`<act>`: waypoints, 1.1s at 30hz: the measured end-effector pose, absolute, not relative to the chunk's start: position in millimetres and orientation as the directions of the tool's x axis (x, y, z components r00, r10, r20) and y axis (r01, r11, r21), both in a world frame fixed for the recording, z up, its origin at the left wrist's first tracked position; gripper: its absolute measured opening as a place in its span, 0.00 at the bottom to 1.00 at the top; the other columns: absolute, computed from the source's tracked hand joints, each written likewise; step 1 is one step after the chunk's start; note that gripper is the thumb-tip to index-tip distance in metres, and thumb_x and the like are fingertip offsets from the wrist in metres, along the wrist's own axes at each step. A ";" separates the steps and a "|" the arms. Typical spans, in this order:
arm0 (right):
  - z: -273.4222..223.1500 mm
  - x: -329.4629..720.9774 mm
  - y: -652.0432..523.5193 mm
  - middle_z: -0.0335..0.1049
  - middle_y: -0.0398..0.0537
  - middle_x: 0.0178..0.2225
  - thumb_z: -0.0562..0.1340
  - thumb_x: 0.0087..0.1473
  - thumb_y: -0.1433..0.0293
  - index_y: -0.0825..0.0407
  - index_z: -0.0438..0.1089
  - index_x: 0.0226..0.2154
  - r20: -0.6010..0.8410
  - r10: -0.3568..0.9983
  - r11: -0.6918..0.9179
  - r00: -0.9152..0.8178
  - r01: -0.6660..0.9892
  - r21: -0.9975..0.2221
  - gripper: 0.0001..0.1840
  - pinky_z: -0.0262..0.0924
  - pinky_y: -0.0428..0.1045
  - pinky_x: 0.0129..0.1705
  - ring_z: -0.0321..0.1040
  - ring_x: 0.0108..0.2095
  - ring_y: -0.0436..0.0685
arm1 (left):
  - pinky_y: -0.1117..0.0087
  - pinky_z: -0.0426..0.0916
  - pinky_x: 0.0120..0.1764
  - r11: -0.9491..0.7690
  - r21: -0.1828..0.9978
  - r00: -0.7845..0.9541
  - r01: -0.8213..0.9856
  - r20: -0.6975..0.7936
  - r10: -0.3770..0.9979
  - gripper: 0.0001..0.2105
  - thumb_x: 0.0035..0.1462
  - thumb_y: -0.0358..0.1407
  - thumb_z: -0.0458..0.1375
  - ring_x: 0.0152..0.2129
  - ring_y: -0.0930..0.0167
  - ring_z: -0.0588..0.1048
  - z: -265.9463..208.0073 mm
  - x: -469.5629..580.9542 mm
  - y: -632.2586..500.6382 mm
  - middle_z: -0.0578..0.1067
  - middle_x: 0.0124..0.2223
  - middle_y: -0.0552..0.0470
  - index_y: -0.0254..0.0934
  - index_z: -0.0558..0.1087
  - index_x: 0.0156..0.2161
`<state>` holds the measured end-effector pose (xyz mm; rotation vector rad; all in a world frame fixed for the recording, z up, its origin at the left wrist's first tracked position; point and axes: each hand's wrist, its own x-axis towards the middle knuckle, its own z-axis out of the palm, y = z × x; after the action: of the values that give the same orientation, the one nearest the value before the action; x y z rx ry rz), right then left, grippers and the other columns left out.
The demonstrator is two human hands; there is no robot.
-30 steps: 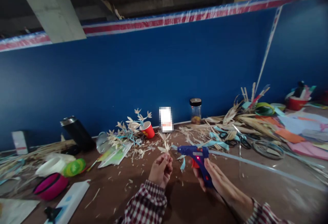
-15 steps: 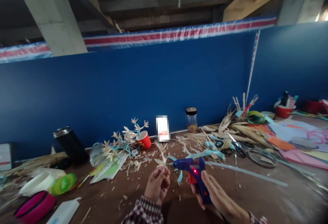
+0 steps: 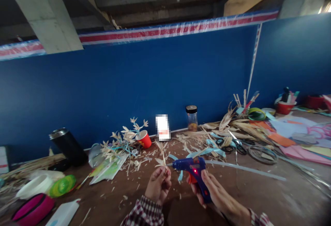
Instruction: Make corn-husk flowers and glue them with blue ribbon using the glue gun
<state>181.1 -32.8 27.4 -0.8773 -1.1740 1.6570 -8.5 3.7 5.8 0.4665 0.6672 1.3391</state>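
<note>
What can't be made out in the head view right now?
Head view:
- Base of the pale flower: hidden by the left hand.
- Whether the glue gun touches it: too small.
- Right hand: some fingers hidden behind the gun's handle.
- White upright patch: pixelated.
- White box: cut by the bottom edge.

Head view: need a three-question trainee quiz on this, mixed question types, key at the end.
1. What tool is in the right hand's grip?
2. True or false: in the picture, the black flask is farther left than the lidded jar.
3. The left hand pinches: A) scissors, B) pale petal-like pieces, C) a pink bowl.

Key: 1. A blue glue gun. 2. True. 3. B.
</note>
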 end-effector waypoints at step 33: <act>20.6 184.5 -27.5 0.62 0.44 0.24 0.46 0.54 0.52 0.57 0.65 0.32 -0.011 0.936 -0.083 -0.352 -0.190 -0.978 0.26 0.56 0.44 0.23 0.60 0.19 0.46 | 0.84 0.60 0.17 0.195 0.657 0.058 -0.728 -0.225 0.973 0.12 0.30 0.31 0.69 0.15 0.83 0.65 13.1 -5.9 -0.7 0.72 0.21 0.54 0.31 0.69 0.20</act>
<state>184.5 -27.5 20.6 -0.8994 -1.2806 1.5917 -5.9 -0.7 13.1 0.4207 0.7188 1.3476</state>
